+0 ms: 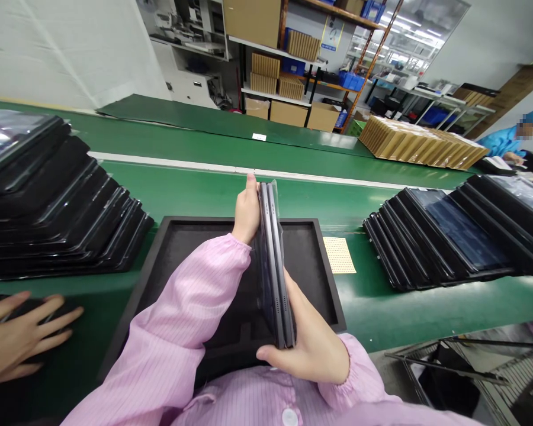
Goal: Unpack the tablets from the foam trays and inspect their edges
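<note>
The person in the pink striped smock holds two thin grey tablets (273, 260) pressed together and standing on edge, long axis pointing away from the body. The left hand (246, 213) grips the far end and the right hand (313, 343) cups the near end. The tablets sit above a black foam tray (190, 248) on the green conveyor belt (204, 189).

- Left of the tray: a fanned stack of black trays (57, 213).
- Right of the tray: a tan perforated sheet (340, 255), then a leaning row of black trays (448, 242).
- Lower left: another person's hand (22, 334) rests flat on a dark object.
</note>
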A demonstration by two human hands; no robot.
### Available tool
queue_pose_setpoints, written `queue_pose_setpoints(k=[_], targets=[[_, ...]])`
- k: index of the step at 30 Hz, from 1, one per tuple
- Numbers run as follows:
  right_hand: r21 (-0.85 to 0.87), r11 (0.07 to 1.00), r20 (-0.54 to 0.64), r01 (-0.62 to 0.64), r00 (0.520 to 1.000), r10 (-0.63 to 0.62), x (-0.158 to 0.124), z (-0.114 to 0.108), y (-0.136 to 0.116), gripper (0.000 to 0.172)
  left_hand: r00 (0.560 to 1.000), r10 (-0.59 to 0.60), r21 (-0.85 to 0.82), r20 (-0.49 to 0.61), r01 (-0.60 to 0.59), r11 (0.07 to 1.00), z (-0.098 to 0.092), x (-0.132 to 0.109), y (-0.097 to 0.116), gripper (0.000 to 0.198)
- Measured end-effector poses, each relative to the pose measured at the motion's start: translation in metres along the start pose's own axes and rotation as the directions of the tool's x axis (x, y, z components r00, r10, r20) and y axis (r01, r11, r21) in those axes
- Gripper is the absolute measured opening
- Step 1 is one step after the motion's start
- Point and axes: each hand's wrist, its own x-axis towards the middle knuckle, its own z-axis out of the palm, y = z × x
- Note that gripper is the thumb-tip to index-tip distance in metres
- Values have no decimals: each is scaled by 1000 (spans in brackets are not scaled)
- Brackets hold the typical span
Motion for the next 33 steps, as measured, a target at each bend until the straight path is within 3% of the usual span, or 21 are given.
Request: queue_pose_setpoints(k=[5,10,21,33], targets=[[-15,1000,7,-10,1000,10,-6,-4,2,110,1000,28,3,3,-28,1000,0,-4,5,65],[84,995,26,-62,998,60,-10,-9,-2,100,998,40,-14,52,-40,999,0,-10,13,64],[186,968,-36,-166,984,176,-10,-9,-3,56,990,100,-47,102,-96,994,2,-25,28,62],[-9,985,-144,-171,975,168,-3,-2,-6,29,980,136,-63,146,-128,990,4,-35,35,59]])
